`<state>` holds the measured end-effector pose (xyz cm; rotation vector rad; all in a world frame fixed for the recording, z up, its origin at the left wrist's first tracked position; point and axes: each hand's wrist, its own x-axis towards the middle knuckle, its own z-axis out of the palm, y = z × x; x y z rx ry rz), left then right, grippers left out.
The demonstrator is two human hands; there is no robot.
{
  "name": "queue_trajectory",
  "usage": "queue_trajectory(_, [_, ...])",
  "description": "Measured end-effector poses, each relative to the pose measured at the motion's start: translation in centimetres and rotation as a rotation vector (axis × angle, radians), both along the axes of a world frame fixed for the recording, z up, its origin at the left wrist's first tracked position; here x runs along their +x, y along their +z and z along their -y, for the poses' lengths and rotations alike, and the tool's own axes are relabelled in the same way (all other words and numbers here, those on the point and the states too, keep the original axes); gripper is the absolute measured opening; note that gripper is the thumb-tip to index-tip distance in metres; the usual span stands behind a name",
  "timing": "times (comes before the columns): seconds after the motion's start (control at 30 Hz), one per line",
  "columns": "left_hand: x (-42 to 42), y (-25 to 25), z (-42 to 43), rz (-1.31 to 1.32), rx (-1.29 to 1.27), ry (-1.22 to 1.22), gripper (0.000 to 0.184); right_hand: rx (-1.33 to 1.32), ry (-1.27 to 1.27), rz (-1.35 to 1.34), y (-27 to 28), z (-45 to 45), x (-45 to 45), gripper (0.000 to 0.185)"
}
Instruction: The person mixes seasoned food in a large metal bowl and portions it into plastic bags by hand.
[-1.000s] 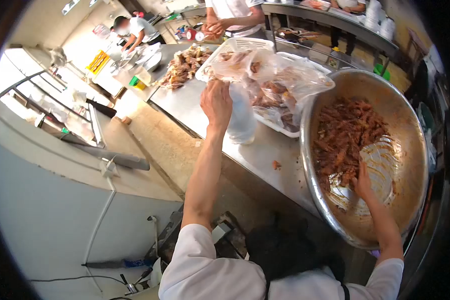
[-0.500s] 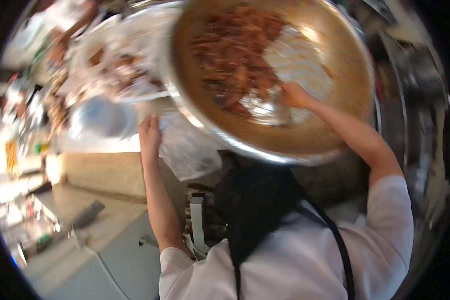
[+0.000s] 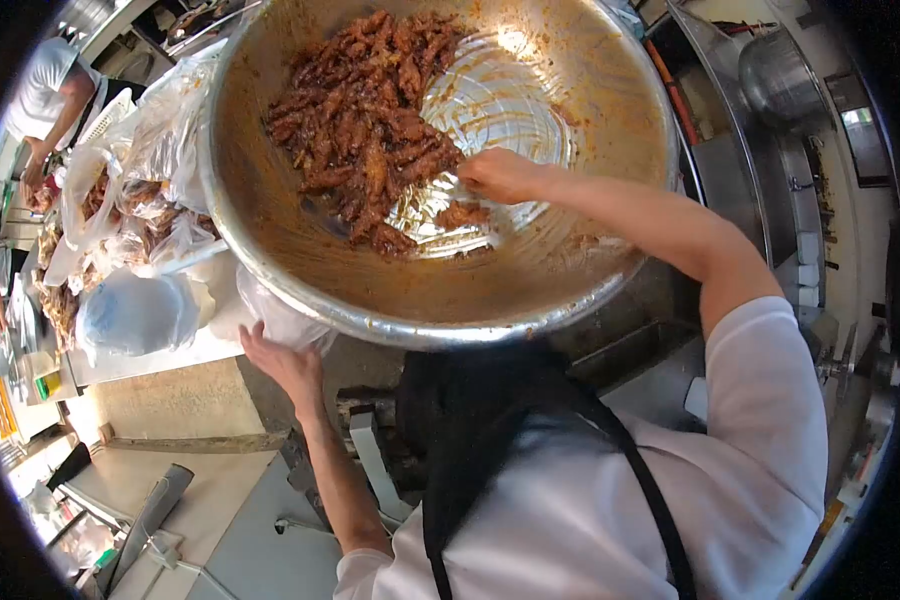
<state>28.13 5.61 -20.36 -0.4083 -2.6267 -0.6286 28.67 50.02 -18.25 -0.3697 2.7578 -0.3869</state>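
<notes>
A large metal bowl (image 3: 610,250) holds a heap of reddish-brown sauced meat pieces (image 3: 370,130). My right hand (image 3: 500,177) is inside the bowl at the heap's right edge, with its fingers curled together; what they hold, if anything, is hidden. A few pieces (image 3: 462,215) lie just below it on the shiny bottom. Outside the bowl at the lower left, my left hand (image 3: 285,368) has its fingers spread, with nothing seen in it. Beside its fingertips a clear plastic bag (image 3: 278,312) sits against the bowl's outer side.
On the metal table (image 3: 140,362) stand a bluish bag-covered round object (image 3: 138,312) and plastic bags of meat (image 3: 165,150). A person in white (image 3: 45,90) stands at the upper left, another person's arm is below. A metal basin (image 3: 785,80) is at the upper right.
The view has swung right, so the bowl sits nearer the centre. My left hand has moved from the bluish object to beside the bowl, its fingers now spread. My right hand remains in the bowl.
</notes>
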Motion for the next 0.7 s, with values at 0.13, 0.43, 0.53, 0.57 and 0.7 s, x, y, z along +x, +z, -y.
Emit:
queue_trajectory(0.13, [-2.5, -0.3, 1.6, 0.29, 0.2, 0.061, 0.037, -0.026, 0.161, -0.522, -4.7, 2.7, -5.9, 0.034])
queue_trajectory(0.43, [1.8, 6.5, 1.8, 0.262, 0.393, 0.403, 0.035, 0.209, -0.322, -0.159, -4.3, 1.7, -2.9, 0.045])
queue_trajectory(0.53, [2.5, 5.1, 2.1, 0.353, 0.44, 0.287, 0.036, 0.15, -0.381, 0.127, -1.4, 7.3, 1.5, 0.06])
queue_trajectory(0.57, [2.7, 4.8, 2.6, 0.339, 0.452, 0.311, 0.035, 0.098, -0.269, 0.226, -0.3, 9.1, 3.2, 0.066])
queue_trajectory(0.7, [1.9, 6.2, 0.8, 0.231, 0.504, 0.347, 0.032, -0.131, -0.223, 0.466, 0.3, 9.2, 5.6, 0.064])
